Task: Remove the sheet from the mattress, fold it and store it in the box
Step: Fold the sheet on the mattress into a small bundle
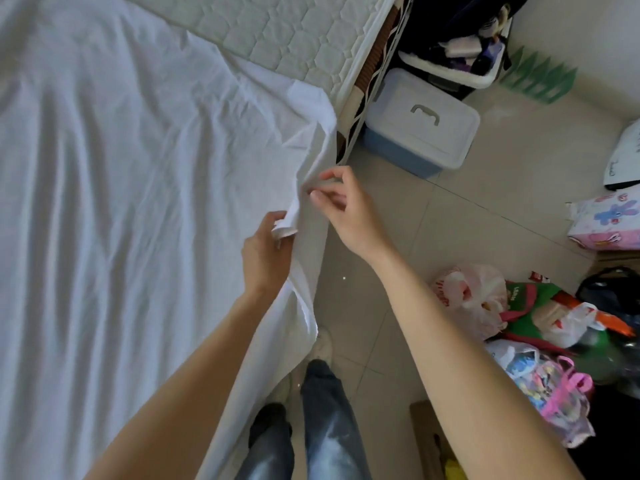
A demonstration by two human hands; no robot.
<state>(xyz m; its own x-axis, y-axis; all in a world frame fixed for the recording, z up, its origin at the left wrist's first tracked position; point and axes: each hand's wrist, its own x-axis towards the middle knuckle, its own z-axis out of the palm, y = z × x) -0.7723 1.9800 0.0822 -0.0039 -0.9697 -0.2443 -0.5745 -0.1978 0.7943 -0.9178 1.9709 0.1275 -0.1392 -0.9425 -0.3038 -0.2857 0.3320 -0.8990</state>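
Two hands at bed edge | L hand (265, 252) clenched on sheet (138, 168) hem | R hand (346, 209) loose, fingertips at sheet fold | writing unreadable

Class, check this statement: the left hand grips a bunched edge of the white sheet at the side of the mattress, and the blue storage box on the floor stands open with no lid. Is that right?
Not quite. The head view shows the blue storage box closed, with a white handled lid on it. The rest stands: the left hand grips a bunched edge of the white sheet at the side of the mattress.

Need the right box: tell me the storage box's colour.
Blue base, white lid, on the storage box beside the mattress; head view.
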